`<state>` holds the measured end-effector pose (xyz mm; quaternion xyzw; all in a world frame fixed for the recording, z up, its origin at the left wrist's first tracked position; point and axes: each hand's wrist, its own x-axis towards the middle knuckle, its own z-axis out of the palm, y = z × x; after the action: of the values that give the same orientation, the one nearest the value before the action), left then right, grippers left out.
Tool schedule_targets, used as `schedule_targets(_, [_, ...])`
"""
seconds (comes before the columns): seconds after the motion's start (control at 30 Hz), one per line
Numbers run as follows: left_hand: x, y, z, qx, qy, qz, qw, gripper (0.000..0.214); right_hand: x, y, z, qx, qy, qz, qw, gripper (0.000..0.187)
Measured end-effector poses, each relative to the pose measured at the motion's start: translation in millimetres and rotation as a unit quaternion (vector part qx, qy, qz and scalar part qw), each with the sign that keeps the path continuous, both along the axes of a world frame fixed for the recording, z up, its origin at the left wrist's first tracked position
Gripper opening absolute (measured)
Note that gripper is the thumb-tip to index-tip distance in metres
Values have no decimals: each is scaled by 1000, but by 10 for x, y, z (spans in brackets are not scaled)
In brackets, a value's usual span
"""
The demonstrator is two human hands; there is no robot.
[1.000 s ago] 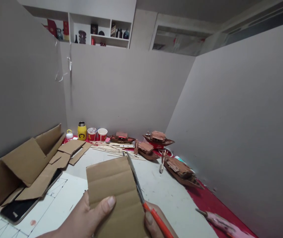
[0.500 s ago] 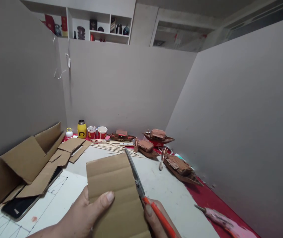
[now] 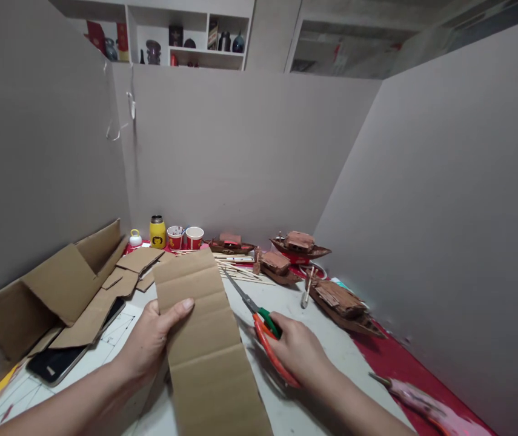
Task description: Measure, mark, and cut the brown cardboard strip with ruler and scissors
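A long strip of brown cardboard point(image 3: 213, 357) with crosswise creases stands tilted in front of me. My left hand point(image 3: 152, 339) grips its left edge, thumb on the near face and fingers hidden behind. In my right hand point(image 3: 297, 348) is a pair of scissors point(image 3: 263, 324) with red and green handles. Their blades point up and left, seemingly closed, just right of the strip's right edge and apart from it. Beneath both hands lies a pale board point(image 3: 290, 303) on the table.
Left: folded cardboard point(image 3: 59, 281), a phone point(image 3: 54, 366) and a drawing point(image 3: 117, 330). Behind: a yellow bottle point(image 3: 157, 233), paper cups point(image 3: 194, 238) and thin wooden sticks point(image 3: 240, 272). Right: several brown model boats point(image 3: 340, 303) and a pink glue gun point(image 3: 422, 402). Grey partitions point(image 3: 231, 145) enclose the table.
The scissors have come away from the cardboard's right edge, and my right hand has moved up and right. The strip has shifted slightly up and left, showing more of its length.
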<state>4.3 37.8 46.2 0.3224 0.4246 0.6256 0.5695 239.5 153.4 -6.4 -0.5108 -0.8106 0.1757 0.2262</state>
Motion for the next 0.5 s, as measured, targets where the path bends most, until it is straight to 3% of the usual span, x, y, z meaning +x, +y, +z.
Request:
schedule_targets(0.07, [-8,15,-11,-3,2,9,1000,42,46,51,-5,10,-69,-12,997,24])
schedule_targets(0.3, [-26,29,-28,-12,10,11,1000,40,48,116,-14,-7,-64,-9,998,31])
schedule_targets(0.4, [-8,18,-13,-17,5,16,1000,41,8,38,60,-27,19,40,999,34])
schedule_targets(0.5, [18,-15,20,-30,-9,1,1000,46,-11,-129,158,-88,165,118,975,36])
